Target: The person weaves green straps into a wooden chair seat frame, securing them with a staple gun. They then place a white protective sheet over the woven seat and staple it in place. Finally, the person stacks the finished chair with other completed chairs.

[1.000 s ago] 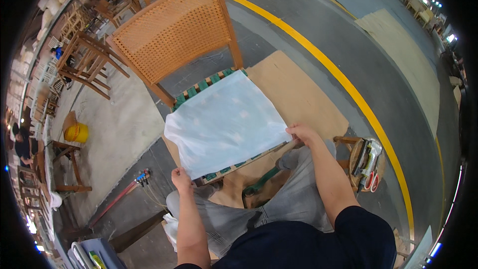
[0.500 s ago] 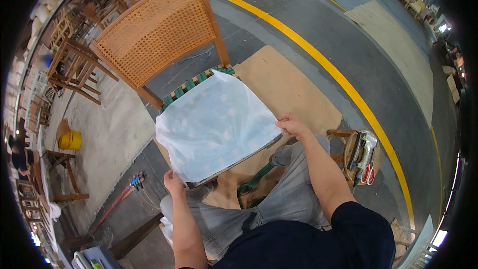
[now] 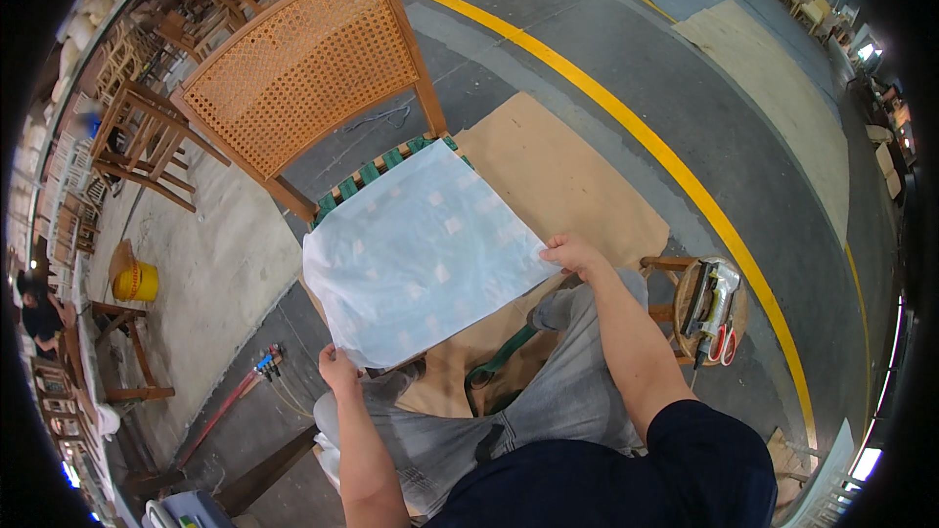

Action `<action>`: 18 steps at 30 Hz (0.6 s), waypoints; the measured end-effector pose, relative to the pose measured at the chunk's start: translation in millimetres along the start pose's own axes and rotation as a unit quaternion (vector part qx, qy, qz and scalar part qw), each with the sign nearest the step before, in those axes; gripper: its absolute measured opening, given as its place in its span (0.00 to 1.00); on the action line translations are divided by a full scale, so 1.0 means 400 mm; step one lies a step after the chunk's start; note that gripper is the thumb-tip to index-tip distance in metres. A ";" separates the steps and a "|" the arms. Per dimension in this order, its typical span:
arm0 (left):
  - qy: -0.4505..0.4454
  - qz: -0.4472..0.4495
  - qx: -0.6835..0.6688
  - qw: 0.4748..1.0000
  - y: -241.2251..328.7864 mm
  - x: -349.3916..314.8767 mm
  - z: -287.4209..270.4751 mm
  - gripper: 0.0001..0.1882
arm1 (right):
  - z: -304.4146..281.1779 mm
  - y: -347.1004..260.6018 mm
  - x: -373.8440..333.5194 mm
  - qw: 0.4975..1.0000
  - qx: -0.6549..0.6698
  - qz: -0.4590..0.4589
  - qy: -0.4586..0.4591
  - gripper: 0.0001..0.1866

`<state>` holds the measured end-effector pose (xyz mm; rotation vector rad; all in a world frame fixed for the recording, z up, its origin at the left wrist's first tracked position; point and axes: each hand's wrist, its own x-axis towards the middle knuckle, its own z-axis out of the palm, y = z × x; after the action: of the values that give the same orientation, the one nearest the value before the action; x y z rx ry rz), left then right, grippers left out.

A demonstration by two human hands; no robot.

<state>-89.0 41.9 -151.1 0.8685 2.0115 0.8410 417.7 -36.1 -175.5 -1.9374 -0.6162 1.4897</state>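
A square sheet of thin white fabric [image 3: 421,252] is spread flat over the seat of a wooden chair with a cane back [image 3: 308,68]. Green webbing straps [image 3: 377,171] of the seat show at the sheet's far edge. My left hand [image 3: 337,370] pinches the near left corner of the sheet. My right hand [image 3: 572,254] grips its near right corner. Both forearms come in from below, over my grey-trousered knees.
A brown board [image 3: 577,191] lies on the floor under the chair. A small wooden stool [image 3: 709,308] at my right carries a staple gun and red-handled scissors. A yellow bucket [image 3: 137,282] and more wooden chairs stand at the left. A yellow floor line [image 3: 675,171] runs past.
The sheet stays held at its two near corners over the seat. My hands have shifted slightly with it and the view has moved a little.
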 end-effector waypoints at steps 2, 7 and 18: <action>-0.001 0.001 -0.001 1.000 0.000 0.004 0.000 0.13 | 0.002 -0.003 -0.001 1.000 0.015 -0.009 0.005 0.12; 0.146 0.119 0.123 0.974 -0.005 0.004 -0.028 0.18 | 0.042 -0.026 -0.004 1.000 0.009 -0.027 0.003 0.14; -0.238 0.557 0.232 0.761 0.116 -0.386 0.455 0.28 | 0.036 -0.026 -0.006 0.995 -0.049 -0.076 0.046 0.17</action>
<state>148.8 -8.3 -142.6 2.4011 1.0965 0.5603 403.2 -27.9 -169.1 -1.9725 -0.7898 1.2898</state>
